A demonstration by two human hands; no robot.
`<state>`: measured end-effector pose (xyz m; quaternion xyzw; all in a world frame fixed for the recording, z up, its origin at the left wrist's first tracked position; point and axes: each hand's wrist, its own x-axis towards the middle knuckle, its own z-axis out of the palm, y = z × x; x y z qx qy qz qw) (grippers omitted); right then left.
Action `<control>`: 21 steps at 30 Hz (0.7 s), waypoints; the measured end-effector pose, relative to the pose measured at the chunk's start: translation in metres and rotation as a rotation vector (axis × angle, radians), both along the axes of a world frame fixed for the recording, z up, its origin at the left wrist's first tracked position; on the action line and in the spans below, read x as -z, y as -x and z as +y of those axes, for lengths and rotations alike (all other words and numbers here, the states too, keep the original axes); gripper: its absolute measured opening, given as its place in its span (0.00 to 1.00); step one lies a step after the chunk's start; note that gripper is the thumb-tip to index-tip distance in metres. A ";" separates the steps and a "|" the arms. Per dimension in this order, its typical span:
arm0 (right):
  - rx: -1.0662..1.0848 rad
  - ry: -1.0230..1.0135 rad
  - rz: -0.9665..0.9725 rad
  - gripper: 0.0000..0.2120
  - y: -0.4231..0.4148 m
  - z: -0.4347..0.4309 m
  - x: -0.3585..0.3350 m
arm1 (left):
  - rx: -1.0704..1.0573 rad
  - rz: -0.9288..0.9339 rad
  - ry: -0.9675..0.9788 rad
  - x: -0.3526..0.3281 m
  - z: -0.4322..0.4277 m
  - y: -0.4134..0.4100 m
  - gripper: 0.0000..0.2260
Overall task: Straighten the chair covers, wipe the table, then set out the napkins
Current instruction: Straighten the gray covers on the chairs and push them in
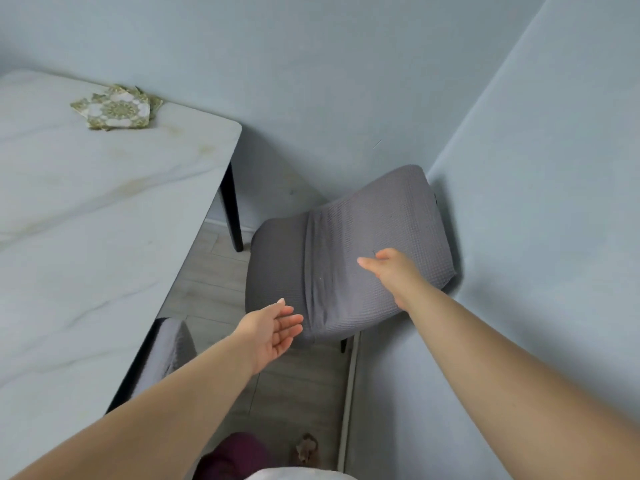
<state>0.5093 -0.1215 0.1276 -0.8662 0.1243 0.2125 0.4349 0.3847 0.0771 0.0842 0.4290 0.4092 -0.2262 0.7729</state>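
A chair in a grey waffle-knit cover (367, 237) stands in the room's corner, its back close to the right wall. My right hand (391, 271) lies over the front of the chair's backrest, fingers extended, touching or just above the fabric. My left hand (273, 327) hovers palm up with straight fingers just in front of the seat's near edge, holding nothing. A pile of green-and-white patterned napkins (117, 107) lies on the far part of the white marble-look table (86, 237) at left.
A second grey-covered chair (166, 351) is tucked under the table's near edge. The table's black leg (232, 209) stands near the far wall. Pale blue walls close in behind and to the right. A narrow strip of wood floor (277, 375) runs between table and wall.
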 end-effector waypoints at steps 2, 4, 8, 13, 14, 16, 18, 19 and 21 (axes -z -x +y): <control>-0.011 0.009 0.016 0.33 -0.019 0.002 0.006 | 0.002 0.030 0.002 0.008 0.002 -0.017 0.12; -0.008 0.027 0.030 0.32 -0.046 0.004 0.014 | 0.020 0.046 -0.027 0.017 0.005 -0.045 0.12; 0.070 0.102 0.007 0.32 -0.090 -0.005 0.016 | 0.173 0.019 -0.117 0.029 0.005 -0.111 0.11; 0.145 0.239 -0.053 0.35 -0.129 -0.035 0.016 | 0.283 0.057 -0.096 0.039 -0.016 -0.169 0.10; 0.152 0.262 -0.072 0.36 -0.134 -0.040 0.015 | 0.294 0.082 -0.083 0.041 -0.021 -0.173 0.10; 0.157 0.302 -0.079 0.36 -0.151 -0.053 0.014 | 0.325 0.147 -0.050 0.053 -0.033 -0.180 0.09; 0.158 0.335 -0.090 0.36 -0.166 -0.066 0.017 | 0.327 0.209 -0.029 0.066 -0.044 -0.183 0.09; 0.149 0.367 -0.095 0.33 -0.176 -0.074 0.022 | 0.319 0.245 -0.023 0.075 -0.051 -0.186 0.09; 0.125 0.417 -0.109 0.28 -0.193 -0.085 0.029 | 0.301 0.296 -0.018 0.090 -0.062 -0.189 0.12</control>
